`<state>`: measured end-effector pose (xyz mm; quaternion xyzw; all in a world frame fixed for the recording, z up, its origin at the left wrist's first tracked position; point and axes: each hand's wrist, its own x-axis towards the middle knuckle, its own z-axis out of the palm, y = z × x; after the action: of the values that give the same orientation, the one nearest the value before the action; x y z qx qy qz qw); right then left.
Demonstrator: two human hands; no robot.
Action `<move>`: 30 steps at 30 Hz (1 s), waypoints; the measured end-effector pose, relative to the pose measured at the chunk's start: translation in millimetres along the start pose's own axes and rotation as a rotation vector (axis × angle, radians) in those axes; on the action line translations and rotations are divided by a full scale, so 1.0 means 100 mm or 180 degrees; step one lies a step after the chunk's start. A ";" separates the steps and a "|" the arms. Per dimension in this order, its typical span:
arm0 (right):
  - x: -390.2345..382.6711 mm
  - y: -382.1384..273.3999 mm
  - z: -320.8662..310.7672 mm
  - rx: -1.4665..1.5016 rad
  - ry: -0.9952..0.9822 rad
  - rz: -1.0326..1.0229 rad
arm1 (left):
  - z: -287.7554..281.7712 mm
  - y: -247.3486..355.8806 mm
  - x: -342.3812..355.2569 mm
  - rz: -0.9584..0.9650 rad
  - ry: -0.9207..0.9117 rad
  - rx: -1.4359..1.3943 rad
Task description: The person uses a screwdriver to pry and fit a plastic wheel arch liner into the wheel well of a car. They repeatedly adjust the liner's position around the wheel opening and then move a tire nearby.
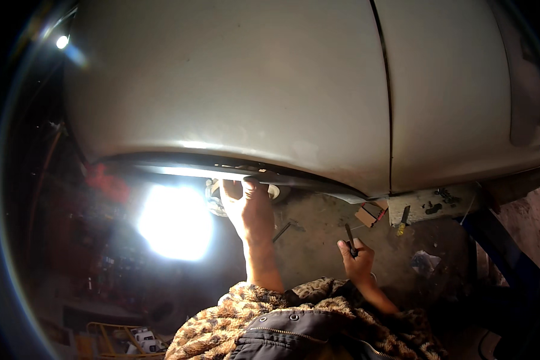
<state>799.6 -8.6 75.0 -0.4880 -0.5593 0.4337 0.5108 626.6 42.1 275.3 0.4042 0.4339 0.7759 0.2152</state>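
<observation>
My left hand (246, 213) reaches up to the black-edged lower lip (303, 179) of a white vehicle panel (240, 78), fingers curled at the edge, their tips partly hidden; what they grip I cannot make out. Behind it sits a pale round part (213, 198), partly covered. My right hand (357, 261), lower and to the right, is closed round a slim dark tool (349, 234) held upright, clear of the panel.
A bright light (175, 222) glares at left. At right, a pale block (432, 210) carries a yellow-handled tool (402, 228), beside a small cardboard piece (369, 216) and a blue metal beam (498, 252). A yellow frame (108, 330) with white items stands lower left.
</observation>
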 end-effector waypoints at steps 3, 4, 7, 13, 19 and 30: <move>0.03 -0.01 0.00 0.0045 -0.0029 -0.0208 | 0.05 0.05 -0.01 0.0062 0.0038 0.0075; 0.04 -0.01 0.01 0.0091 -0.0049 -0.0250 | 0.07 0.07 -0.01 0.0118 0.0053 -0.0013; 0.08 -0.04 0.00 0.0021 -0.0106 -0.0320 | 0.06 0.11 0.03 0.0117 0.0123 0.0077; 0.20 -0.16 -0.02 0.0296 -0.0257 -0.0139 | 0.08 0.06 0.11 0.0132 0.0049 0.0202; 0.11 -0.61 0.10 0.0700 -0.1206 -0.0525 | 0.07 0.18 0.07 0.0534 0.0252 0.0604; -0.11 -0.73 0.11 0.1146 -0.1618 -0.0242 | -0.11 0.19 0.10 0.0064 -0.0133 0.0282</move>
<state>781.5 -30.0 144.1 -0.2445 -0.6012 0.6144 0.4487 612.2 34.0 292.3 0.4338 0.4591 0.7495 0.1983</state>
